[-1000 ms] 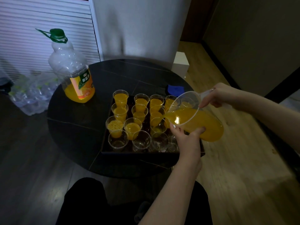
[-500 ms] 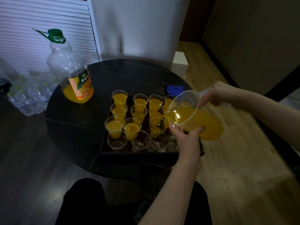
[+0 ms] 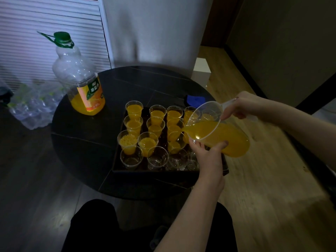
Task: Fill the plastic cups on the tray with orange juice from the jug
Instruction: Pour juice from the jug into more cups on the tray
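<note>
While both hands tilt it, jug (image 3: 218,131) pours.

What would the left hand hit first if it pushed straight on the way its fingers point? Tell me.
The jug: the left hand already cups its underside, fingers pointing up and away. Past it would probably come the filled cups, though depth is unclear.
</note>
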